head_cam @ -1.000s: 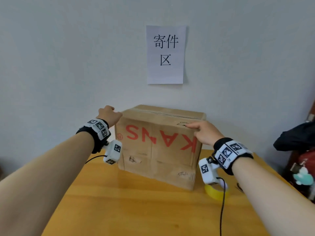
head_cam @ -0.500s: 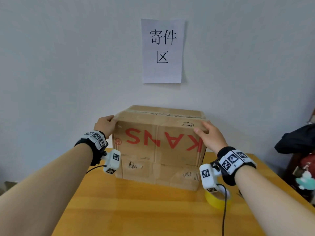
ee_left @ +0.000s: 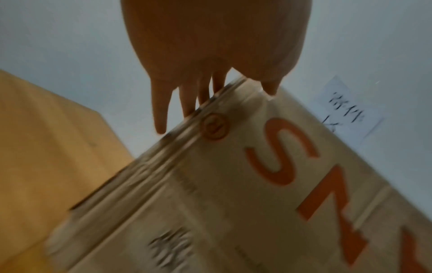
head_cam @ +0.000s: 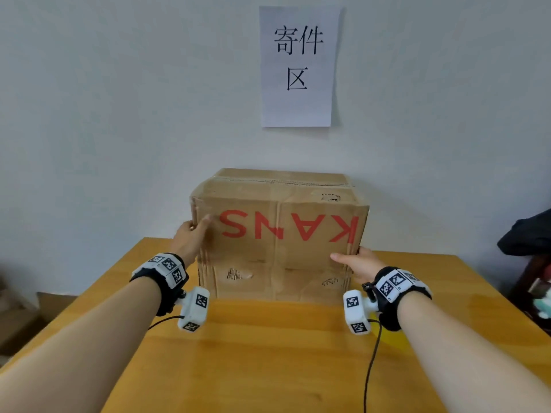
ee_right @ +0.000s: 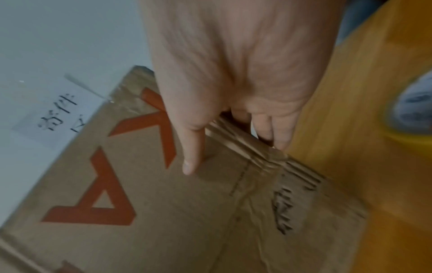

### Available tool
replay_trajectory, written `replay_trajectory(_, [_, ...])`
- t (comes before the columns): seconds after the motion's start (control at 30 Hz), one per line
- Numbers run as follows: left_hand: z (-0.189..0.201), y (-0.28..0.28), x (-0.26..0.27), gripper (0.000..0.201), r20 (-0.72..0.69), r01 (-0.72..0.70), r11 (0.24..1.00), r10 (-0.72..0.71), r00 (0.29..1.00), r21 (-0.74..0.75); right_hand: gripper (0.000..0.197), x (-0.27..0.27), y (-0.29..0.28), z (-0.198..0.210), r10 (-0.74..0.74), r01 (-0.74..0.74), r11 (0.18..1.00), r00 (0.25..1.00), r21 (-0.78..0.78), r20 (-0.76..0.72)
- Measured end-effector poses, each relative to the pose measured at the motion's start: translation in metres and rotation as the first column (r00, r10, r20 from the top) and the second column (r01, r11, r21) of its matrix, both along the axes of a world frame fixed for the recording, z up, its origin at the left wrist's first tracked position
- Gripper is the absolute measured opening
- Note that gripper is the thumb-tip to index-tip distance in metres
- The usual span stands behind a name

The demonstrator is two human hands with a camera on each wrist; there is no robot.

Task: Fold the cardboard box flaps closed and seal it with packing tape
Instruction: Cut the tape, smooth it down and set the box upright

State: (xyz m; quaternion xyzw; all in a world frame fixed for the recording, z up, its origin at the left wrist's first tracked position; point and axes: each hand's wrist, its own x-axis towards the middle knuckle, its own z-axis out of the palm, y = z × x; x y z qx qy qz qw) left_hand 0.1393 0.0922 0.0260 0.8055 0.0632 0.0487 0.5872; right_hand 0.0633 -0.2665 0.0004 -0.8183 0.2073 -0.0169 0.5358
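Note:
A brown cardboard box [head_cam: 277, 251] with upside-down red letters stands on the wooden table [head_cam: 268, 353], its top flaps folded down. My left hand [head_cam: 190, 236] is at the box's upper left front edge, thumb on the front face and straight fingers [ee_left: 161, 114] along the left side of the box [ee_left: 257, 184]. Lower down on the right front edge sits my right hand [head_cam: 354, 262]. Its thumb [ee_right: 191, 157] lies flat on the front of the box [ee_right: 163, 203] and its fingers lie against the right side. A yellow tape roll [ee_right: 416, 114] lies on the table right of the box, mostly hidden behind my right wrist in the head view.
The box stands near the white wall, under a paper sign [head_cam: 298, 67]. Dark clothing and bags [head_cam: 527, 234] sit past the table's right edge. Brown cardboard [head_cam: 18, 323] lies on the floor at the left. Bare tabletop stretches in front of the box.
Both hands slid down from the box's top corners to its side edges, the right one lower. The box's front now faces me more squarely.

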Motion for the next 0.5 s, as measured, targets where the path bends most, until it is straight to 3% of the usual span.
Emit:
replay_trajectory(0.1, [-0.020,0.003,-0.004,0.081,-0.200,0.063,0.998,-0.063,0.978,-0.006,0.081,-0.003,0.003,-0.009,-0.060,0.059,0.998,0.994,-0.019,-0.090])
replay_trajectory(0.17, [-0.025,0.004,-0.003,0.078,-0.150,0.047,0.998,-0.041,0.988,0.042,0.082,-0.002,0.004,-0.008,-0.109,0.109,0.994,0.992,0.004,-0.060])
replay_trajectory(0.27, [-0.020,-0.001,-0.007,0.069,-0.016,-0.016,0.990,0.019,1.000,0.141,0.062,-0.002,0.007,-0.002,-0.191,0.187,0.980,0.980,0.070,0.052])
replay_trajectory(0.5, [-0.004,0.002,-0.027,0.061,0.112,-0.112,0.989,0.101,0.989,0.096,0.033,-0.029,0.023,0.035,-0.189,0.182,0.981,0.975,0.069,0.117])
